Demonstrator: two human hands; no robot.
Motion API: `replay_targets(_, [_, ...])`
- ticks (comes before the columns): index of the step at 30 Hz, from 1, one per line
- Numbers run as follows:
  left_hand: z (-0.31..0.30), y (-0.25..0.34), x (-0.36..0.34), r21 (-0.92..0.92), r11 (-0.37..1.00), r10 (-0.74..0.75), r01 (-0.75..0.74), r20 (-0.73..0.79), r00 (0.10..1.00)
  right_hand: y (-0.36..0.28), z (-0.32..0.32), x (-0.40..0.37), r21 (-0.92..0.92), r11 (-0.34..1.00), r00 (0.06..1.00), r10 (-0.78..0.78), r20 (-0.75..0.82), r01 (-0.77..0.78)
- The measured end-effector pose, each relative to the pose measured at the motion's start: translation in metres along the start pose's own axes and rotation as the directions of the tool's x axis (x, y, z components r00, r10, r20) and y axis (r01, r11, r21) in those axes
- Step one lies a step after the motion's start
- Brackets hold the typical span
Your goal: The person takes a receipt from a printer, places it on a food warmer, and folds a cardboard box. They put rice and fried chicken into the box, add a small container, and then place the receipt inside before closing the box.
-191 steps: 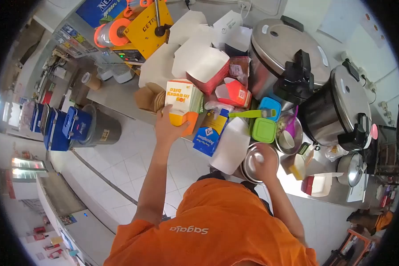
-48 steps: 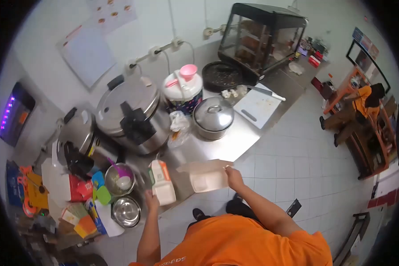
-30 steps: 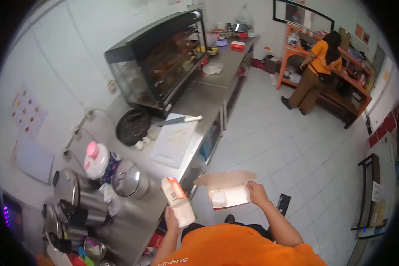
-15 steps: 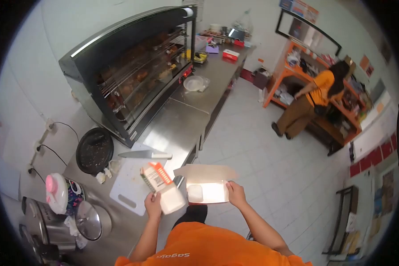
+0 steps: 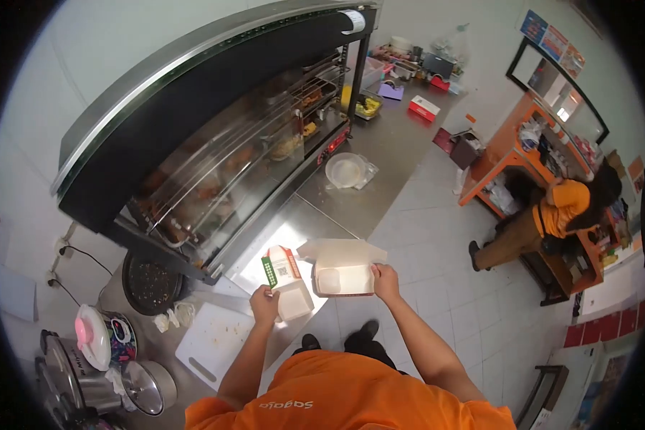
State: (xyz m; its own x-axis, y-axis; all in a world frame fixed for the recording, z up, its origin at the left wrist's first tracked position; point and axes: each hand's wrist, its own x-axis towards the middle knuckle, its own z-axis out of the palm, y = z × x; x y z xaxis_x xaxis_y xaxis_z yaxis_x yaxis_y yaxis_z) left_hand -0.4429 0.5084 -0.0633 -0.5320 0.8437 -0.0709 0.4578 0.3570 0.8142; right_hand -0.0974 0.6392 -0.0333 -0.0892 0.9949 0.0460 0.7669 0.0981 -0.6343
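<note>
My left hand (image 5: 264, 304) grips the edge of a small open carton (image 5: 293, 299), whose raised lid is printed red, white and green. My right hand (image 5: 385, 281) holds the right side of a larger open box (image 5: 347, 280) with a plain inside and its lid flap up. A small pale container (image 5: 328, 279) sits in the left part of that box. Both cartons are side by side over the edge of the steel counter (image 5: 315, 221). To the left lies a white cutting board (image 5: 213, 341) with crumbs on it.
A glass display cabinet (image 5: 222, 158) with food stands on the counter. A round black tray (image 5: 150, 283), a pot (image 5: 147, 387) and a pink-topped container (image 5: 93, 333) are at left. A clear bowl (image 5: 345, 170) sits farther along. Another person (image 5: 552, 218) stands by orange shelves (image 5: 505, 168).
Both hands and cartons have moved up and right, from near the cutting board toward the bare counter. The view has shifted closer to the cabinet. The other person has turned and bent toward the shelves.
</note>
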Motion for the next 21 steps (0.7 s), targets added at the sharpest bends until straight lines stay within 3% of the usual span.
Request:
replay_targets(1, [0.007,0.001,0.006,-0.03,0.998,0.045,-0.047,-0.062,0.997,-0.002,0.013,0.027,0.008,1.0,1.0,-0.005,0.02,0.004])
replay_targets(3, [0.018,0.017,0.008,-0.089,0.995,0.032,-0.044,-0.126,0.991,-0.003,0.039,0.074,0.121,0.955,0.962,-0.263,-0.076,0.271])
replay_targets(5, [0.03,0.029,0.01,-0.078,0.997,-0.037,0.024,-0.172,0.984,-0.008,0.045,0.124,0.221,0.901,0.907,-0.404,0.115,0.373])
replay_targets(8, [0.047,0.031,0.016,-0.054,0.994,-0.102,0.092,-0.258,0.961,-0.024,0.012,0.212,0.21,0.862,0.829,-0.503,0.245,0.461])
replay_targets(10, [0.055,0.049,0.019,0.143,0.985,-0.031,0.096,-0.402,0.915,-0.019,0.0,0.279,0.303,0.928,0.973,-0.229,-0.001,0.218])
replay_targets(11, [0.057,0.061,0.022,0.162,0.98,-0.036,0.113,-0.416,0.909,-0.016,-0.008,0.315,0.291,0.941,0.983,-0.148,-0.106,0.173])
replay_targets(12, [0.058,0.078,0.022,0.281,0.948,0.017,0.152,-0.522,0.853,-0.011,-0.017,0.349,0.281,0.953,0.977,-0.059,-0.207,0.117])
replay_targets(13, [0.061,0.096,0.025,0.385,0.9,0.086,0.202,-0.613,0.786,0.003,-0.013,0.382,0.231,0.961,0.973,-0.102,-0.209,0.151])
replay_targets(14, [0.067,0.113,0.033,0.39,0.893,0.081,0.223,-0.628,0.774,0.021,-0.001,0.419,0.179,0.964,0.965,-0.157,-0.212,0.197])
replay_targets(15, [0.073,0.13,0.042,0.37,0.897,0.101,0.24,-0.702,0.704,0.045,0.015,0.456,0.193,0.959,0.966,-0.172,-0.192,0.209])
replay_targets(16, [0.079,0.148,0.049,0.347,0.901,0.116,0.261,-0.771,0.627,0.07,0.036,0.49,0.313,0.949,0.96,-0.113,0.256,0.029])
replay_targets(17, [0.086,0.171,0.057,0.344,0.892,0.102,0.294,-0.786,0.61,0.082,0.049,0.512,0.326,0.928,0.746,-0.085,0.661,-0.182])
replay_targets(18, [0.094,0.198,0.07,0.243,0.933,0.043,0.265,-0.807,0.589,0.082,0.052,0.521,0.323,0.931,0.722,-0.104,0.684,-0.172])
replay_targets(20, [0.108,0.253,0.093,0.138,0.956,-0.027,0.26,-0.838,0.545,0.073,0.048,0.529,0.237,0.894,0.363,-0.091,0.927,-0.38])
replay_targets(21, [0.115,0.28,0.104,0.149,0.97,0.006,0.19,-0.803,0.596,0.047,0.027,0.524,0.229,0.902,0.334,-0.103,0.937,-0.366])
